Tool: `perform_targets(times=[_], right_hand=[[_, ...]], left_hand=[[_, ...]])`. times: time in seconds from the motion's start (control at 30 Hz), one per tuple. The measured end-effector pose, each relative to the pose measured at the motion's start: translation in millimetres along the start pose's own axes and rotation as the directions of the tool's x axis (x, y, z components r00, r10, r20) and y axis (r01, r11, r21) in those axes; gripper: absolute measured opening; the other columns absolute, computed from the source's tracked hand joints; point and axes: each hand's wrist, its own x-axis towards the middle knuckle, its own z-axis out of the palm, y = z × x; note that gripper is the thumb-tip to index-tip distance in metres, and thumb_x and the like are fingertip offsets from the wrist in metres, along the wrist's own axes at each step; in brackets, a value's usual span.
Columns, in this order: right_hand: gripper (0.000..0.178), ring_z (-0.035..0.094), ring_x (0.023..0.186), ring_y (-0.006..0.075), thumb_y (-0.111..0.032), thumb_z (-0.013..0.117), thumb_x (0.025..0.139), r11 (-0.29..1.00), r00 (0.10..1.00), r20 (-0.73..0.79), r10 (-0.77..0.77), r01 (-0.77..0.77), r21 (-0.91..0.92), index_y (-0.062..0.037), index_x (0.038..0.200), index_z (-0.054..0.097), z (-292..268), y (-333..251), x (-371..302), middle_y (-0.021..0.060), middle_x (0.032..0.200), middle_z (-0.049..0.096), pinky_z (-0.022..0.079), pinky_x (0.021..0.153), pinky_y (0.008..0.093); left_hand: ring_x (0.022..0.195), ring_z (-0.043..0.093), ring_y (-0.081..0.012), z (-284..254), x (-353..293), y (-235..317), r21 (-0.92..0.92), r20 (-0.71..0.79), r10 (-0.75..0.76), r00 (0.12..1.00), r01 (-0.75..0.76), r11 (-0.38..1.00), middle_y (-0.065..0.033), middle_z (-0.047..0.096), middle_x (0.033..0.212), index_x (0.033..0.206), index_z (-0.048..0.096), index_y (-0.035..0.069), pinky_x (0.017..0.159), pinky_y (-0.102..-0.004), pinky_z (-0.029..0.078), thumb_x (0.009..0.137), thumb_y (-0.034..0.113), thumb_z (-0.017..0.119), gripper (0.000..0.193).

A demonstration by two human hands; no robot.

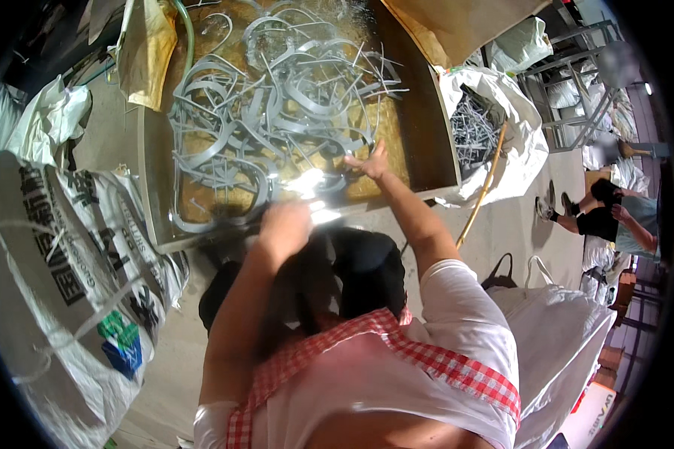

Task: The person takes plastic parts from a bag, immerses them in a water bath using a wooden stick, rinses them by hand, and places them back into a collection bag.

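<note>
A wide metal tray (148, 187) stands before me, with a tangle of grey plastic-looking strips (273, 112) spread across its wet, yellowish bottom. Many strips are curved; others are thin and straight. Over the tray's near right part, my right hand (368, 162) reaches in with thumb and fingers apart, close to the ends of some strips. I see nothing held in it. My left hand (286, 224) is at the near edge, smeared by motion. Its fingers do not show clearly, nor whether they hold anything. Bright glare covers the tray's edge between the hands.
Right of the tray, an open white sack (528, 131) holds short grey pieces (473, 131); a bamboo stick (485, 187) leans there. Large printed sacks (75, 299) crowd the left. A green hose (187, 41) enters the tray's far left. Another person (625, 213) is at far right.
</note>
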Motion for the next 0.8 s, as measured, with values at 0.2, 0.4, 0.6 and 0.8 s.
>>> perform_targets(times=[0.2, 0.4, 0.6, 0.8], right_hand=[[0.115, 0.041, 0.112, 0.0368, -0.032, 0.076, 0.061, 0.989, 0.988, -0.156, 0.005, 0.019, 0.147, -0.0029, 0.136, -0.006, 63, 47, 47, 0.0288, 0.126, 0.032, 0.036, 0.094, 0.0403], [0.098, 0.051, 0.099, 0.0292, -0.017, 0.074, 0.062, 0.997, 0.835, -0.546, 0.069, -0.039, 0.067, 0.0003, 0.134, 0.009, 88, 50, 86, 0.0241, 0.111, 0.048, 0.041, 0.086, 0.0364], [0.09, 0.05, 0.096, 0.0244, -0.011, 0.071, 0.065, 0.776, 0.902, -0.255, 0.348, -0.125, 0.618, 0.0033, 0.133, 0.013, 78, 35, 79, 0.0208, 0.113, 0.046, 0.043, 0.08, 0.0322], [0.045, 0.055, 0.078, 0.0159, -0.003, 0.065, 0.064, 0.971, 0.892, -0.437, -0.116, 0.195, 0.141, -0.001, 0.106, 0.046, 60, -3, 62, 0.0078, 0.088, 0.058, 0.044, 0.069, 0.0292]], left_hand=[[0.092, 0.055, -0.0348, -2, 1, -3, -0.077, -0.144, 0.095, 0.985, -0.107, 0.991, -0.0167, 0.058, 0.1, 0.111, 0.051, 0.007, 0.081, -0.0412, 0.043, 0.078, 0.02, 0.058, 0.036], [0.089, 0.055, -0.0342, 0, 5, -13, -0.088, -0.244, 0.14, 0.96, -0.165, 0.982, -0.0155, 0.059, 0.095, 0.106, 0.053, 0.004, 0.08, -0.0394, 0.043, 0.075, 0.016, 0.061, 0.034], [0.085, 0.056, -0.034, 7, 7, -18, -0.091, -0.268, 0.146, 0.952, -0.176, 0.98, -0.0148, 0.059, 0.089, 0.105, 0.053, 0.002, 0.078, -0.039, 0.044, 0.073, 0.016, 0.062, 0.035], [0.093, 0.053, -0.0331, -4, 16, -6, -0.151, -0.222, 0.062, 0.973, -0.097, 0.984, -0.0162, 0.057, 0.098, 0.108, 0.052, 0.002, 0.081, -0.0398, 0.042, 0.075, 0.016, 0.061, 0.037]])
